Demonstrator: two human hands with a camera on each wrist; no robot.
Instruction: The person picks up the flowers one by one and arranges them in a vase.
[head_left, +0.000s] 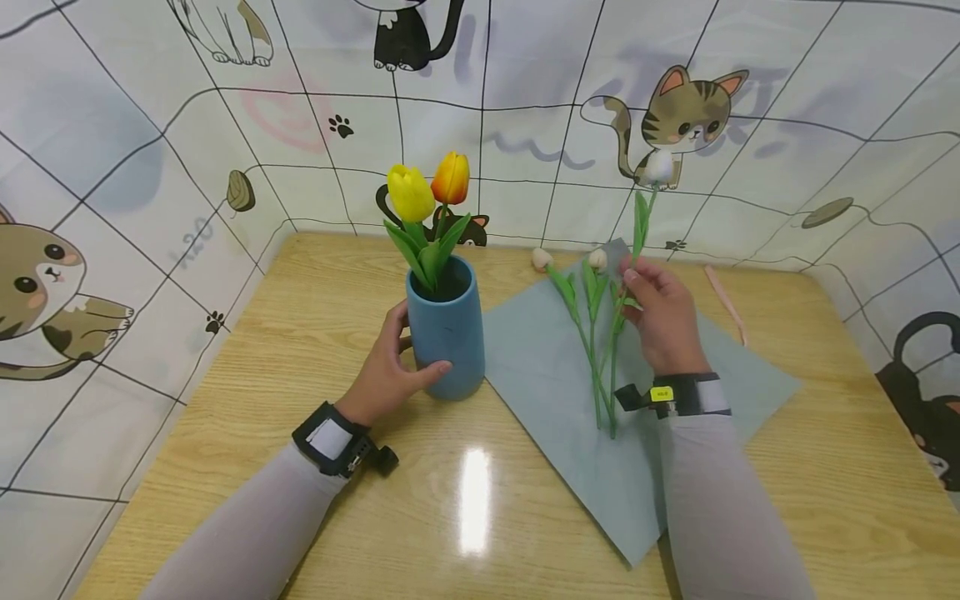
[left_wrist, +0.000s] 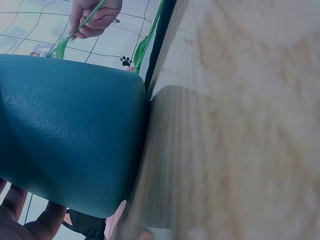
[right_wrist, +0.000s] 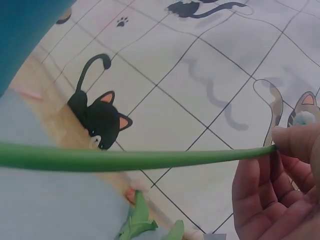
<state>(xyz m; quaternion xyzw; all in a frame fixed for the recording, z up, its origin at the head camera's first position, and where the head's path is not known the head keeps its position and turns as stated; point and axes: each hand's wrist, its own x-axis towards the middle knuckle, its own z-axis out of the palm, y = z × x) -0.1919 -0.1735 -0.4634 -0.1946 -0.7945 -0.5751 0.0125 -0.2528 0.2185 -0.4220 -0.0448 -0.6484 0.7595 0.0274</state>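
A blue vase (head_left: 450, 342) stands upright on the wooden table, holding a yellow tulip (head_left: 410, 193) and an orange-red tulip (head_left: 451, 177). My left hand (head_left: 390, 367) grips the vase from its left side, thumb across the front and fingers behind. The vase wall (left_wrist: 70, 130) fills much of the left wrist view. With thumb and fingers, my right hand (head_left: 663, 312) pinches the green stem (right_wrist: 125, 159) of a pale-bloomed tulip (head_left: 641, 225) raised above the paper. Two pale pink tulips (head_left: 542, 260) (head_left: 597, 260) lie beneath, their stems crossing.
A grey-blue sheet of paper (head_left: 547, 400) lies askew under the loose tulips and my right forearm. Beyond it, a thin pink strip (head_left: 726, 304) rests on the table (head_left: 330, 275). A cat-patterned cloth (head_left: 525, 142) rises behind the table's back edge and sides.
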